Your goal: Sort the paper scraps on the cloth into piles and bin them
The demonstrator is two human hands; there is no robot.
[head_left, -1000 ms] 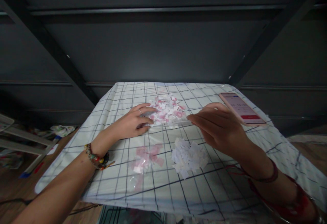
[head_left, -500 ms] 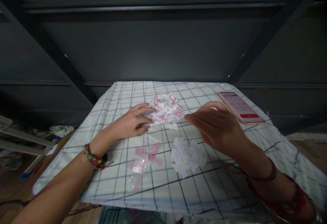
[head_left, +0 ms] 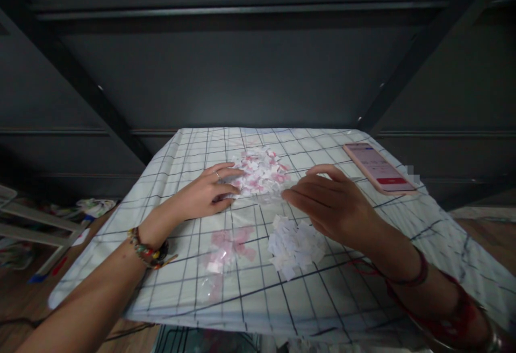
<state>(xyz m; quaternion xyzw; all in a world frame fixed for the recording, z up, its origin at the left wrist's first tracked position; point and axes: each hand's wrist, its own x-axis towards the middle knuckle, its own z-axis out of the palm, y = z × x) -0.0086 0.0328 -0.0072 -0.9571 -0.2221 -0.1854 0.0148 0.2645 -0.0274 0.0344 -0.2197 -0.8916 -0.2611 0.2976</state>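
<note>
A mixed heap of small white and pink paper scraps point(head_left: 260, 170) lies at mid-table. My left hand point(head_left: 213, 189) rests at its left edge, fingers spread, fingertips touching the scraps. On the heap's front right side, my right hand point(head_left: 332, 205) has thumb and fingers pinched together by some pale pieces; whatever is between the fingertips is too small to make out. Closer to me is a pile of white paper scraps point(head_left: 296, 246), just below the right hand. To its left lies a smaller, flatter group of pink, partly see-through scraps point(head_left: 231, 245).
A phone in a pink case point(head_left: 379, 169) lies on the right of the checked tablecloth point(head_left: 173, 283). Dark panels point(head_left: 245, 79) rise behind the table's far edge. At lower left stand a white metal frame point(head_left: 44, 229) and floor clutter.
My right hand has moved slightly left and down, its fingertips now at the loose pieces in front of the mixed heap. The left hand has stayed nearly still.
</note>
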